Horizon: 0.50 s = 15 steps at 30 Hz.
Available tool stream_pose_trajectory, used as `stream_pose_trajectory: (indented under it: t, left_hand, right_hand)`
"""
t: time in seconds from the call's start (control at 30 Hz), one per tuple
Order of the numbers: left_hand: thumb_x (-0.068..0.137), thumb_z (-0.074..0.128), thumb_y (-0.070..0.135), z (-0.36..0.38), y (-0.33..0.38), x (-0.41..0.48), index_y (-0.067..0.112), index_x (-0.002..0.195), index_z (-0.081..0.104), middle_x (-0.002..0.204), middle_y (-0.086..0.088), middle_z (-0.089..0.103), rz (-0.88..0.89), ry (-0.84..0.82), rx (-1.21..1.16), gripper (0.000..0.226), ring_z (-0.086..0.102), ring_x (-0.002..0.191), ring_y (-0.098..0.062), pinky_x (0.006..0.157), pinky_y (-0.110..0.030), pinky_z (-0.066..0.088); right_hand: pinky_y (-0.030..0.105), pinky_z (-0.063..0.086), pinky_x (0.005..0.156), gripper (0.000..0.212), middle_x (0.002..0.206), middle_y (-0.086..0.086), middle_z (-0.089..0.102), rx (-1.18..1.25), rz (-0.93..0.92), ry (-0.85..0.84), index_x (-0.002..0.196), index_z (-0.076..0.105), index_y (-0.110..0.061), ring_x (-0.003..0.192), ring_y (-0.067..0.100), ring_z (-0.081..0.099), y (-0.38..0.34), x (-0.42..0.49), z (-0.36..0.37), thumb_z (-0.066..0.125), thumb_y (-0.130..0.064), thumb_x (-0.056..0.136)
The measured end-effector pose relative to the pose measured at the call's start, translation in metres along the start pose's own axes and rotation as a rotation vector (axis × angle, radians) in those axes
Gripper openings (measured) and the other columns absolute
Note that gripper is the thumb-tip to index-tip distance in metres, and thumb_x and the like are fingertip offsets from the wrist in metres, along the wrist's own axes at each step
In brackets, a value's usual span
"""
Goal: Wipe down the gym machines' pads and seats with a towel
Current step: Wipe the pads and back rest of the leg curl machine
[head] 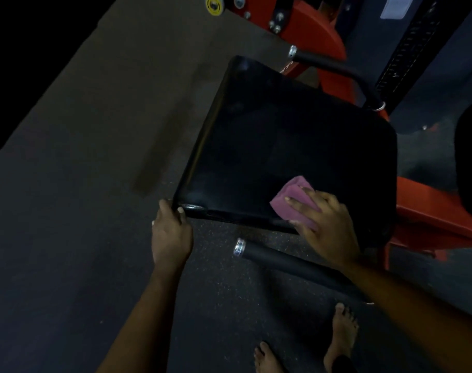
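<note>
Rubber flooring (95, 211), dark and flecked with pale specks, fills the left of the scene. At the near-left corner of the seat pad (283, 141) the left hand (171, 235) has a closed grip: the thumb lies over the pad's rounded corner and the fingers curl round its edge. The pad is a broad, flat slab of black vinyl with soft rounded corners and a dull sheen along its left rim.

Further right, a folded towel (286, 200) of mauve-pink napped cloth lies on the pad's near edge. The right hand (326, 224) rests on it flat, with its fingers straight and spread, pressing the cloth to the vinyl rather than clutching it.

Just nearer than the pad, a black foam-sleeved handle (291, 262) with a chrome end cap runs to the right; a second, curved grip bar (331, 67) sits at the far side. Orange-red painted steel frame (431, 211) shows right of the pad. Two bare feet (342, 332) stand on the floor at the near right.
</note>
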<state>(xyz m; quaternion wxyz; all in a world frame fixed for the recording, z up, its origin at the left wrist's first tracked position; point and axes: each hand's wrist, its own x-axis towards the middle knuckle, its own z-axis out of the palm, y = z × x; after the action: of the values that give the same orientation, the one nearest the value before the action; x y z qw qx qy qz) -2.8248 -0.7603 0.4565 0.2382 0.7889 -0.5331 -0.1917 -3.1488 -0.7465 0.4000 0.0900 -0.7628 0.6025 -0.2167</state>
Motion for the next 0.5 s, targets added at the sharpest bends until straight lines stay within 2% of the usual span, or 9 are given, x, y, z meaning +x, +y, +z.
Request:
stream_pose_trajectory:
  t: [0.07,0.17,0.23,0.3,0.4,0.5]
  left_hand:
    - [0.105,0.039,0.026,0.001,0.004,0.000,0.019,0.102,0.044,0.100,-0.005,0.056,0.037,0.041,-0.030,0.009,0.056,0.092,-0.027,0.087,-0.052,0.047]
    - [0.106,0.035,0.028,0.005,0.015,0.007,0.012,0.114,0.052,0.110,-0.005,0.056,0.103,0.108,-0.031,0.024,0.055,0.103,-0.024,0.099,-0.054,0.046]
    - [0.106,0.035,0.025,0.008,0.027,0.016,0.008,0.116,0.053,0.113,-0.008,0.057,0.127,0.116,-0.034,0.027,0.054,0.105,-0.025,0.093,-0.044,0.047]
    - [0.107,0.037,0.020,0.012,0.040,0.031,0.004,0.108,0.052,0.108,-0.013,0.056,0.116,0.115,-0.036,0.022,0.053,0.099,-0.025,0.080,-0.036,0.039]
    - [0.107,0.037,0.022,0.020,0.056,0.055,0.002,0.106,0.050,0.109,-0.020,0.057,0.069,0.074,-0.013,0.023,0.053,0.098,-0.033,0.077,-0.037,0.035]
    - [0.107,0.033,0.029,0.031,0.064,0.069,0.004,0.110,0.048,0.114,-0.022,0.058,0.028,0.034,0.038,0.030,0.056,0.103,-0.040,0.080,-0.044,0.040]
  right_hand:
    - [0.046,0.049,0.084,0.050,0.142,0.001,0.058,0.072,0.088,0.064,0.142,0.054,-0.043,0.116,0.029,0.052,-0.013,0.004,0.002,0.055,-0.052,0.092]
    - [0.043,0.047,0.085,0.048,0.145,-0.002,0.056,0.111,0.020,0.078,0.140,0.057,-0.043,0.119,0.029,0.051,-0.054,0.030,0.012,0.062,-0.049,0.093]
    - [0.045,0.046,0.091,0.051,0.149,-0.005,0.051,0.093,-0.074,0.019,0.143,0.054,-0.046,0.128,0.028,0.046,-0.080,0.051,0.019,0.064,-0.049,0.093]
    - [0.047,0.043,0.098,0.052,0.152,-0.007,0.046,0.085,-0.128,-0.016,0.147,0.048,-0.047,0.134,0.027,0.041,-0.092,0.059,0.021,0.060,-0.051,0.096]
    - [0.044,0.035,0.110,0.054,0.159,-0.007,0.038,0.081,-0.173,-0.030,0.153,0.037,-0.047,0.143,0.027,0.034,-0.088,0.045,0.020,0.050,-0.053,0.101]
    - [0.046,0.039,0.105,0.055,0.159,-0.006,0.038,0.051,-0.180,-0.043,0.154,0.035,-0.048,0.143,0.029,0.035,-0.080,0.042,0.020,0.051,-0.050,0.101]
